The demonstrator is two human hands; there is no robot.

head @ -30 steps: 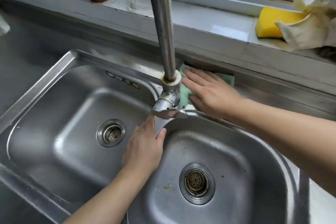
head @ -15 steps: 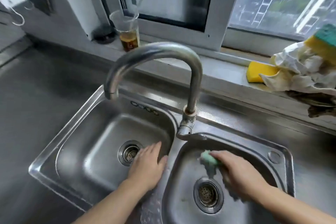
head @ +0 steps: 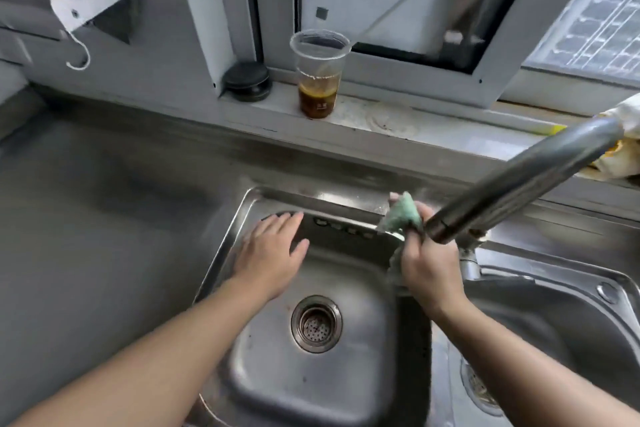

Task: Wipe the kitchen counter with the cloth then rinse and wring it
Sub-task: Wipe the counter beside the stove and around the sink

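Gripping a bunched green cloth (head: 401,217), the right hand (head: 427,267) curls its fingers round it at center right of the frame, just beside the faucet spout (head: 512,184). Left hand (head: 270,253) hovers flat, fingers straight and holding nothing, over the left basin (head: 263,374) of the 2-basin sink. A plastic cup (head: 319,74) stands on the windowsill above.
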